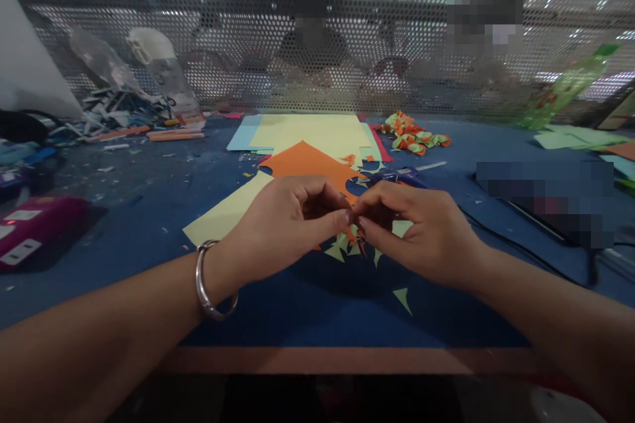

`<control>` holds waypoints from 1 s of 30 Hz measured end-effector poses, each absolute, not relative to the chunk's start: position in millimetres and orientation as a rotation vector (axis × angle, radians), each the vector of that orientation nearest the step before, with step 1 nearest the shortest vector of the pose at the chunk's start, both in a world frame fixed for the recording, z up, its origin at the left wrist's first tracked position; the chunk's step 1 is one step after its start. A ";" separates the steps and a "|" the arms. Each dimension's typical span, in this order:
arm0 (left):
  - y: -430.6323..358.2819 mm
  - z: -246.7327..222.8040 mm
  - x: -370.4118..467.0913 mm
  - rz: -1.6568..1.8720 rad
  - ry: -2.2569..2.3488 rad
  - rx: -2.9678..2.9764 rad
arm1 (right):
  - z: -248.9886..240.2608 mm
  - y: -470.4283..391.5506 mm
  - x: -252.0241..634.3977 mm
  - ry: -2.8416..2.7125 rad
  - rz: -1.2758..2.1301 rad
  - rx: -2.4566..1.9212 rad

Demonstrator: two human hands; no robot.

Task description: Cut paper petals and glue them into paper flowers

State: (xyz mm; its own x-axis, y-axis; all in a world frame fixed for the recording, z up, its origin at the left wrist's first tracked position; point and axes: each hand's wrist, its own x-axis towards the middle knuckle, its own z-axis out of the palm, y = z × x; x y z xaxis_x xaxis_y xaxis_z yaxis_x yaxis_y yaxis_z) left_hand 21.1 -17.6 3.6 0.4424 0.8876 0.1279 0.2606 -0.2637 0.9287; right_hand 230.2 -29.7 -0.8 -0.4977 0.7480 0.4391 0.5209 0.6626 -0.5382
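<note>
My left hand (297,218) and my right hand (421,225) meet fingertip to fingertip above the table. Both are closed in a pinch, and whatever sits between the fingers is too small and hidden to make out. Beneath and behind them lies an orange paper sheet (302,162) with curved pieces cut from its edge. Small green paper scraps (336,251), mixed with orange bits, are scattered under the fingertips. A pale yellow sheet (213,218) extends to the left of my left hand. One green scrap (403,300) lies nearer the front edge.
Stacked yellow paper (312,129) lies at the back, with a pile of orange and green paper pieces (414,135) to its right. Dark scissors or a similar tool (401,175) rest behind my right hand. A magenta power strip (44,228) is left; a black cable (520,248) runs right.
</note>
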 end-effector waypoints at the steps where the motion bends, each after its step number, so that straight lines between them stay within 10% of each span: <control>1: -18.0 3.5 21.3 0.849 0.999 1.772 | -0.8 -29.7 229.9 -2.220 0.445 -0.970; 30: -7.8 3.8 16.0 0.692 0.744 1.499 | 3.4 -30.0 232.7 -2.179 0.498 -1.018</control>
State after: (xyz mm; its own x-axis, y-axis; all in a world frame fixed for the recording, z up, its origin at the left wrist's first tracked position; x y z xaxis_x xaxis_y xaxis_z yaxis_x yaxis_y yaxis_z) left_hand 16.0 -7.8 3.8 0.6104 0.7920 -0.0078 0.0503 -0.0289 0.9983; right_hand 232.7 -30.0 3.4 -0.4692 0.7806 0.4130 0.5238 0.6225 -0.5815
